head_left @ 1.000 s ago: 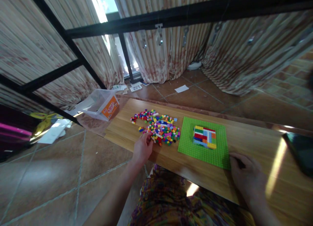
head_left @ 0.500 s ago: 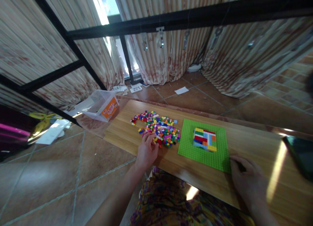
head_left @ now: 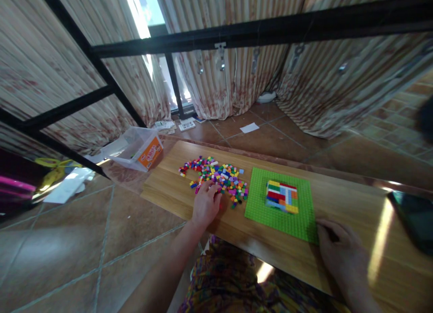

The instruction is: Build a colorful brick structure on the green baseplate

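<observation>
beside the studded plastic baseplate lie blocky bricks.

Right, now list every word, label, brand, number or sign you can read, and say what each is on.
None reads clearly.
Orange label on the clear plastic bin: white lettering, too blurred to read.
Printed white sheet on the floor: dark marks, too small to read.
</observation>
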`<state>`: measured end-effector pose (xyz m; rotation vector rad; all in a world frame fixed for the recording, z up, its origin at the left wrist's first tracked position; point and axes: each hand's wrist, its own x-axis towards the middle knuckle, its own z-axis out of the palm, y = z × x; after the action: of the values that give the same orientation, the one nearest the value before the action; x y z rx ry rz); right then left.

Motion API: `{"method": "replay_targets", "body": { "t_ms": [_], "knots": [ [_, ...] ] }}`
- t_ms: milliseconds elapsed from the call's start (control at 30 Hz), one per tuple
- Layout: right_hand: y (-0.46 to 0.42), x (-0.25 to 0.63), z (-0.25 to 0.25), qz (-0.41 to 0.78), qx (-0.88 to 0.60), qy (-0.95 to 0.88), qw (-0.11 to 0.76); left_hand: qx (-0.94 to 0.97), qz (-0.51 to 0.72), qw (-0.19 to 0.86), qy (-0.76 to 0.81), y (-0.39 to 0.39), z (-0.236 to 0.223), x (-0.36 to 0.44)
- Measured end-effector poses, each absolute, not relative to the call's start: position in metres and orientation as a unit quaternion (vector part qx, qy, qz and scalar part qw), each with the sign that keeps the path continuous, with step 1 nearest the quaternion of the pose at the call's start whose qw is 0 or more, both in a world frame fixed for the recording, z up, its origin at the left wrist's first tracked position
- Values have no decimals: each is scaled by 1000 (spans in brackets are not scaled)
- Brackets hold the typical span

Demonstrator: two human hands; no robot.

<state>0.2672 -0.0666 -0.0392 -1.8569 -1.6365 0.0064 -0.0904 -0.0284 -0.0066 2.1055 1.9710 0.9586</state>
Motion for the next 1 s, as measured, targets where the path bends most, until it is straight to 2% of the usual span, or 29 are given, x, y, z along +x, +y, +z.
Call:
{"method": "replay_targets", "body": {
  "t_ms": [267, 567, 1000],
  "knots": [
    [-66, 267, -39, -13, -695, -639, 330, 706, 321, 30, 630, -1, 11, -91],
    [-65, 266, -39, 11, -696, -630, 343, 762, 174, 15, 624, 35, 21, -48],
    [-62, 261, -36, 19, -681, -632, 369, 789, 143, 14, 598, 41, 23, -53]
  ]
}}
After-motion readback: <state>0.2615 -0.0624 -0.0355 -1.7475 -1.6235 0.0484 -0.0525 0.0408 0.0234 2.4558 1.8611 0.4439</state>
